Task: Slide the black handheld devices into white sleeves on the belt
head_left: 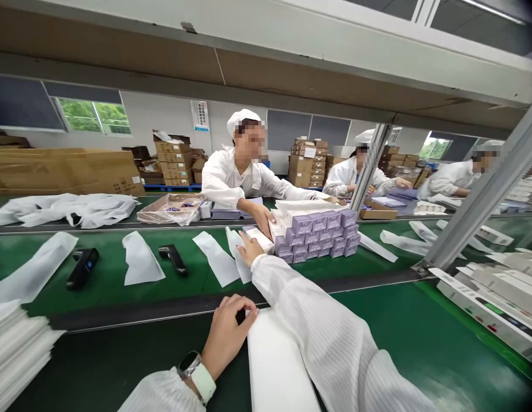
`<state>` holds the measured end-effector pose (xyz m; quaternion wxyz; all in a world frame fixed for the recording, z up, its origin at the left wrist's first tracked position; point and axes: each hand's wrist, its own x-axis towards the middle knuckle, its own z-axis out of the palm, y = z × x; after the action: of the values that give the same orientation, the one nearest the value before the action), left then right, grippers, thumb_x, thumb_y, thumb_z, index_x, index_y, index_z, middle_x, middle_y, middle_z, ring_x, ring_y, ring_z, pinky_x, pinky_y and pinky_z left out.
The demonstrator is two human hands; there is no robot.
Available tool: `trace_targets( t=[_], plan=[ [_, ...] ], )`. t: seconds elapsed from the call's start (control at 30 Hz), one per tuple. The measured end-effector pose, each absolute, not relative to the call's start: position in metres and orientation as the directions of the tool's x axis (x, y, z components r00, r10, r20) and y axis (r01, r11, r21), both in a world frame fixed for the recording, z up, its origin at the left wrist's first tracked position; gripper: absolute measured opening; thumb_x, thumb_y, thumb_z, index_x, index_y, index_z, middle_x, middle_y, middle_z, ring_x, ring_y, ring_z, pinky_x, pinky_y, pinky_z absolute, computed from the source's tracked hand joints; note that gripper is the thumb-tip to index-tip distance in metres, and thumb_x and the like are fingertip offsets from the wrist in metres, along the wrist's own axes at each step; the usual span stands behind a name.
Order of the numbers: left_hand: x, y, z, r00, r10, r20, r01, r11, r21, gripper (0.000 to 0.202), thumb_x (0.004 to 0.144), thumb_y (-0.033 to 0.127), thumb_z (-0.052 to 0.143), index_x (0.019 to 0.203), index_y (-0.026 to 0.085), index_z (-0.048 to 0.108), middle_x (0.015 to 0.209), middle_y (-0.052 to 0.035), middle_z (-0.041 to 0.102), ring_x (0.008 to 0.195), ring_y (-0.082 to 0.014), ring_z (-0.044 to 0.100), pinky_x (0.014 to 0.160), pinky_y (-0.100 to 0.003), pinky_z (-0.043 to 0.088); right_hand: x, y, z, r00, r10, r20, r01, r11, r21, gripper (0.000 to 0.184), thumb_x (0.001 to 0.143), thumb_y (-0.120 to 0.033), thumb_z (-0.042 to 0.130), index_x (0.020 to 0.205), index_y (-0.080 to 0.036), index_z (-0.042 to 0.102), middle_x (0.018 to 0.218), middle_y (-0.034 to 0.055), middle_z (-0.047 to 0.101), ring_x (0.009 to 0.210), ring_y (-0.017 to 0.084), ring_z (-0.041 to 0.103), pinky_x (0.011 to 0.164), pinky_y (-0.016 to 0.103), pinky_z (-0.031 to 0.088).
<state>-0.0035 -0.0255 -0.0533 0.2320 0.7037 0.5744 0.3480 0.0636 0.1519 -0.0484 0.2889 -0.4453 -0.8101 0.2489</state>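
Observation:
My left hand (228,331), with a watch on the wrist, is bent at the near belt. Its thumb and fingertips close together at the top corner of a flat white pouch (278,366). Stretched across to the far belt, my right hand (250,249) has its fingers apart over a white pouch (239,260) and beside a white box (262,241). Whether it touches either one I cannot tell. Just right of it stands a stack of small lilac-ended boxes (317,236), where a co-worker's hand (258,216) reaches the left side.
Black handheld devices (82,268) and loose white pouches (141,260) lie on the far green belt (180,292). White pouches (17,355) are piled at left. Long white boxes (493,309) lie at right, near a slanted metal post (484,183). A shelf (249,63) hangs overhead. Co-workers (238,166) sit opposite.

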Motion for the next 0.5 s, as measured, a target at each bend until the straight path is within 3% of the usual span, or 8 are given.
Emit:
trace_targets(
  t=[0.1,0.17,0.23,0.33,0.5],
  plan=[
    [-0.005,-0.025,-0.055,0.082,0.968,0.237,0.631,-0.234,0.739,0.020,0.077,0.034,0.040,0.069,0.022,0.052,0.075,-0.0004,0.055,0.077,-0.0196,0.047,0.066,-0.029,0.036,0.084,0.131,-0.042,-0.456,0.838,0.299,0.419,0.499,-0.759,0.037,0.082,-0.032,0.033,0.117,-0.020,0.037,0.097,0.0082,0.052,0.094,0.018,0.047,0.081,0.033,0.035],
    [-0.006,-0.024,-0.056,0.070,0.968,0.243,0.621,-0.233,0.748,0.021,0.078,0.036,0.039,0.071,0.022,0.052,0.075,-0.0007,0.055,0.077,-0.0198,0.047,0.064,-0.029,0.036,0.105,0.113,-0.041,-0.586,0.776,0.233,0.224,0.432,-0.874,0.036,0.080,-0.039,0.034,0.105,-0.017,0.049,0.081,0.0056,0.056,0.077,0.014,0.053,0.065,0.027,0.042],
    [-0.008,-0.022,-0.057,0.061,0.967,0.249,0.613,-0.233,0.755,0.021,0.079,0.037,0.038,0.075,0.022,0.052,0.078,-0.0010,0.056,0.078,-0.0198,0.047,0.065,-0.029,0.036,0.129,0.093,-0.046,-0.720,0.676,0.157,0.124,0.348,-0.929,0.038,0.073,-0.043,0.046,0.097,-0.015,0.054,0.079,0.0051,0.057,0.069,0.013,0.054,0.056,0.023,0.042],
    [-0.009,-0.021,-0.057,0.071,0.963,0.258,0.608,-0.247,0.755,0.021,0.079,0.037,0.039,0.078,0.021,0.052,0.080,-0.0010,0.056,0.079,-0.0193,0.047,0.069,-0.030,0.036,0.159,0.067,-0.057,-0.726,0.661,0.187,0.139,0.408,-0.902,0.035,0.059,-0.037,0.063,0.086,-0.014,0.060,0.077,0.0040,0.058,0.066,0.012,0.053,0.054,0.021,0.041],
    [-0.005,-0.024,-0.052,0.101,0.964,0.246,0.575,-0.259,0.776,0.019,0.078,0.037,0.041,0.085,0.022,0.052,0.085,-0.0013,0.054,0.082,-0.0185,0.046,0.074,-0.030,0.035,0.171,0.055,-0.065,-0.586,0.767,0.260,0.159,0.424,-0.892,0.018,0.064,-0.031,0.059,0.069,-0.013,0.064,0.063,0.0028,0.058,0.053,0.010,0.049,0.049,0.022,0.039]
  ],
)
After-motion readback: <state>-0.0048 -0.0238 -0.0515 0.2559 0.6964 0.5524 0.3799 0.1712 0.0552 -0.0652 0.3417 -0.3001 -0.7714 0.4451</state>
